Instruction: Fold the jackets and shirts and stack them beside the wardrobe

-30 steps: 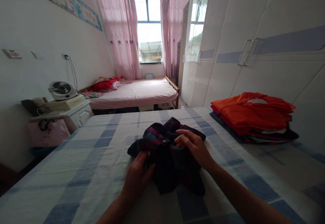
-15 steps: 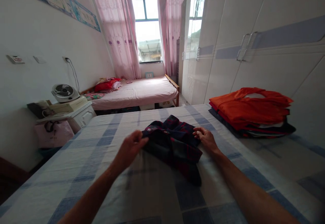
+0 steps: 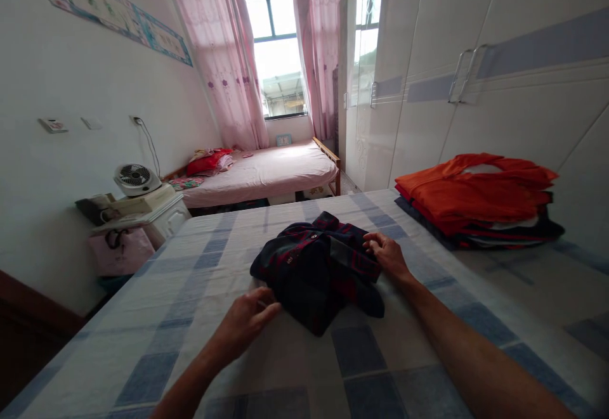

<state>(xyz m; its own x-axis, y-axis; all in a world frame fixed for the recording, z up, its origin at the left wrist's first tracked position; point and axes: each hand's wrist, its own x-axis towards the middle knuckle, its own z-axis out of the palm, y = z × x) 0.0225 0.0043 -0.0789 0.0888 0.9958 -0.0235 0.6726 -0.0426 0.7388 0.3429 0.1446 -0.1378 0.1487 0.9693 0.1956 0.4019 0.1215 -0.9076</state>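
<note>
A dark shirt (image 3: pixel 309 267) with red plaid lines and small round buttons lies bunched on the checked bed sheet (image 3: pixel 238 355). My left hand (image 3: pixel 252 314) is at the shirt's lower left edge, fingers loosely bent and apart, with no cloth visible between them. At the shirt's right side, my right hand (image 3: pixel 387 257) has its bent fingers on the cloth edge and seems to pinch it; the thumb is partly hidden.
Folded clothes (image 3: pixel 476 197), orange on top, are stacked at the bed's right by a white wardrobe (image 3: pixel 442 45). A fan (image 3: pixel 137 179) stands on a cabinet at left, above a pink bag (image 3: pixel 121 251). Beyond, a second bed (image 3: pixel 276 172) sits under the window.
My left hand has let go of the shirt's left edge and moved down toward me. The shirt is spread further left and nearer. My right hand stays at its right side.
</note>
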